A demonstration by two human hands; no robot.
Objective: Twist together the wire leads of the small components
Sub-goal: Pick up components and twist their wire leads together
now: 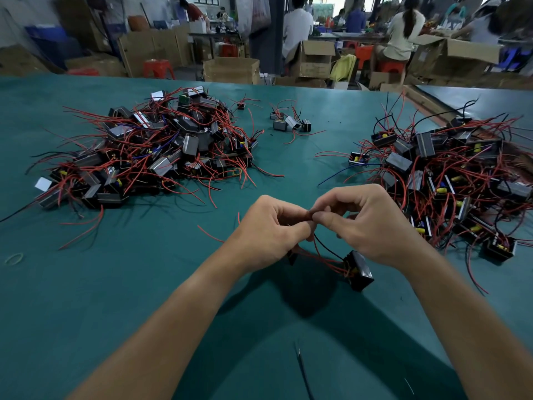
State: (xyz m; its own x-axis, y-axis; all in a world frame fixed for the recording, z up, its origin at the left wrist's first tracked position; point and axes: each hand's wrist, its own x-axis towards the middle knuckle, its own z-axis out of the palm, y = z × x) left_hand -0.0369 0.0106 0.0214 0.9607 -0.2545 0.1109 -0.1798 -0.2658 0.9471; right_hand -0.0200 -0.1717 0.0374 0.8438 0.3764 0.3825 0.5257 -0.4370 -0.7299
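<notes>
red leads (322,257), left hand (266,233), right hand (370,223)

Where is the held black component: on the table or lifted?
Lifted: black component hangs tilted from leads pinched by left hand and right hand.

Counter (86,284): teal-green covering, fills the lower three quarters of the frame. Second counter section (490,99): same covering, upper right, set off by a brown strip.

Rubber band (13,258): pale, lies flat on the counter at the left edge.

Beyond the far edge:
- Open cardboard box (230,71), upper centre.
- Second open box (315,60), just to its right.
- Large open box (455,57), upper right.
- Red plastic stool (158,69), left of the centre box.
- Blue crate (46,36), upper left, blurred.

Two seated persons, backs turned: white shirt (298,28); cream top (403,36).
</notes>
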